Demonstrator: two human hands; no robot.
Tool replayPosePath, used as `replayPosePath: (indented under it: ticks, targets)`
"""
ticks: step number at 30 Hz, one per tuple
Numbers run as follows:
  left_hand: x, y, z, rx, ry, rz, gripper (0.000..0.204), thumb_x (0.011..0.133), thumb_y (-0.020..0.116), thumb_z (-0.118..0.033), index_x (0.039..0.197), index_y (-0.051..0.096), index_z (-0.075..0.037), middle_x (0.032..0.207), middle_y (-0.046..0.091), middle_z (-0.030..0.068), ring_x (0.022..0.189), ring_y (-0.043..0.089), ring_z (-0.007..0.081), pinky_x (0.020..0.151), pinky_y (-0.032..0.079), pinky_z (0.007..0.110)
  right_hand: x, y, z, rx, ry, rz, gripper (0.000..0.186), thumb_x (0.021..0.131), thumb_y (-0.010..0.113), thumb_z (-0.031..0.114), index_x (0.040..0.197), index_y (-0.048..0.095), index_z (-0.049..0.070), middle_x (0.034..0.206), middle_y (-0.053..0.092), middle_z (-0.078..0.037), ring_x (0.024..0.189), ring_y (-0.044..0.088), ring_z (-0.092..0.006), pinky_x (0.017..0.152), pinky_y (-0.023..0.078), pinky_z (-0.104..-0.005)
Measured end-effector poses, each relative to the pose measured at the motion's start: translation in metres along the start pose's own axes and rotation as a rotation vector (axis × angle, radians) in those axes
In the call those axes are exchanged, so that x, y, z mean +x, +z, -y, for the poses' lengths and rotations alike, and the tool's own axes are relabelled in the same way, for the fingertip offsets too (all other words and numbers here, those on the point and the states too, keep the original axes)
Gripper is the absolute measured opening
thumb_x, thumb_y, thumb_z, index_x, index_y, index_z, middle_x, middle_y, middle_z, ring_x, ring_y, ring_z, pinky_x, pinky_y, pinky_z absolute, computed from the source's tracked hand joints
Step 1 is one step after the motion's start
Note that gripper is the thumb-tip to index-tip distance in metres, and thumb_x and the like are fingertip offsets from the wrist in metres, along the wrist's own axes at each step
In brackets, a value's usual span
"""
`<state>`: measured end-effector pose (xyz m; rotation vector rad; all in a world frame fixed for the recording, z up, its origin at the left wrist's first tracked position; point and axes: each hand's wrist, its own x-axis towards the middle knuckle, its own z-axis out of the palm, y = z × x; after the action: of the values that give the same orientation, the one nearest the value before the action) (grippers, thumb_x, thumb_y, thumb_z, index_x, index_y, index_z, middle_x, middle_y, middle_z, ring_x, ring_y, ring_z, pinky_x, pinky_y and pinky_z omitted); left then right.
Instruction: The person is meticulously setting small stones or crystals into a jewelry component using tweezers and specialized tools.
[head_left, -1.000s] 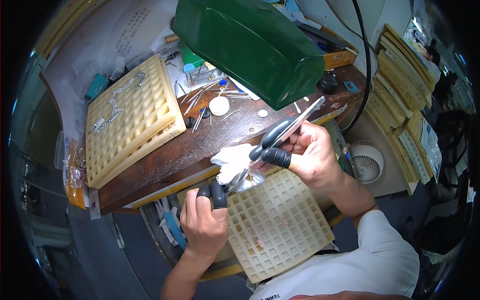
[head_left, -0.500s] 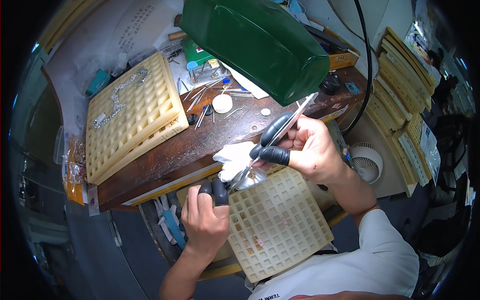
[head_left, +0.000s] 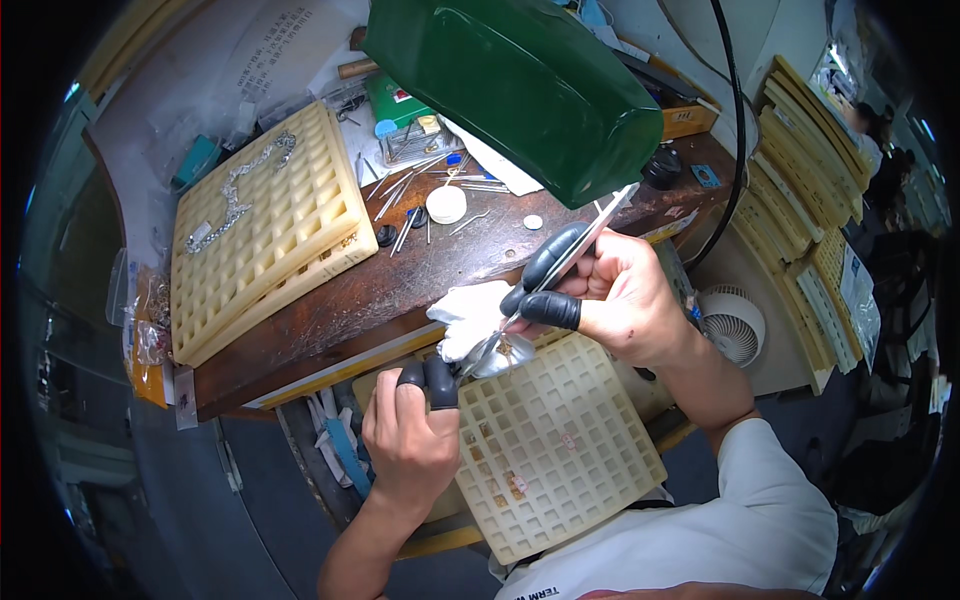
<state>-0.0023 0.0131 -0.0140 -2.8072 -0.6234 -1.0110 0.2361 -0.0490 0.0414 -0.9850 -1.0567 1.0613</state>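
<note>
Here, tweezers (head_left: 597,233) between fingers (head_left: 552,311) of the right hand (head_left: 628,303)

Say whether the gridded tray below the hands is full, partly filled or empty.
The gridded tray is partly filled: small gold-coloured pieces lie toward its left side; the rest looks empty.

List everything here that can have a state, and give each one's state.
Left hand, fingers curled, grasp unclear
Right hand, fingers closed on tweezers
Tweezers, gripped, slanted
White cloth, crumpled
Front tray, a few pits filled
Back trays, stacked
Chain, laid out in curves
Green shade, tilted
Fan, running or not: unclear
</note>
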Motion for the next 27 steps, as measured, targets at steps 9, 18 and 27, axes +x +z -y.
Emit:
replayPosePath:
  ticks: [9, 18, 27]
  targets:
    - [0.0056, -0.0025, -0.0016, 0.021, 0.012, 0.007, 0.013, 0.077, 0.063, 0.007, 0.088, 0.059, 0.007, 0.076, 0.042, 0.0124, 0.073, 0.054, 0.0323, 0.052, 0.046, 0.043, 0.0007, 0.0006, 0.0015, 0.020, -0.003, 0.017, 0.022, 0.088, 0.068, -0.007, 0.103, 0.052, -0.009, 0.101, 0.067, -0.019, 0.095, 0.070, -0.0252, 0.084, 0.062, -0.0364]
    - [0.0027, -0.0004, -0.0004, 0.022, 0.013, -0.005, 0.014, 0.077, 0.063, 0.007, 0.091, 0.059, 0.007, 0.076, 0.043, 0.0128, 0.073, 0.055, 0.0323, 0.053, 0.047, 0.043, 0.0009, -0.0005, -0.0030, 0.021, -0.022, 0.033, 0.021, 0.089, 0.067, -0.006, 0.103, 0.051, -0.007, 0.099, 0.067, -0.020, 0.092, 0.071, -0.0256, 0.083, 0.062, -0.0364]
    - [0.0049, 0.0020, 0.0001, 0.020, 0.014, -0.036, 0.014, 0.076, 0.063, 0.007, 0.089, 0.059, 0.006, 0.077, 0.044, 0.0131, 0.075, 0.056, 0.0331, 0.055, 0.049, 0.043, 0.0018, -0.0014, -0.0072, 0.049, -0.047, 0.021, 0.025, 0.087, 0.070, -0.004, 0.105, 0.054, -0.007, 0.096, 0.070, -0.022, 0.091, 0.072, -0.0280, 0.079, 0.064, -0.0377]
